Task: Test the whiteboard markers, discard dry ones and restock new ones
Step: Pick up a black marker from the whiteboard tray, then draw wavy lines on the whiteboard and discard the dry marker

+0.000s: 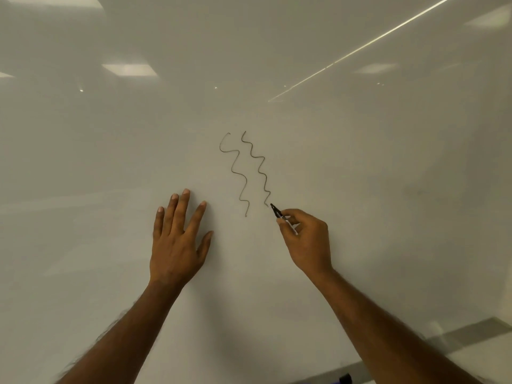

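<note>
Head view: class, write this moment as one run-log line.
step: ink test | right hand: holds marker, tip at right squiggle end | left hand: flat on whiteboard

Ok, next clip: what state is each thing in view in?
whiteboard: marked with two wavy lines.
left line: thin, faint at the top.
right line: thin, ends beside the marker tip.
marker: uncapped, tip at or just off the whiteboard.
left hand: flat on the whiteboard, fingers spread.
right hand: pinches the marker.
dark thing at bottom edge: cut off, cannot tell.
</note>
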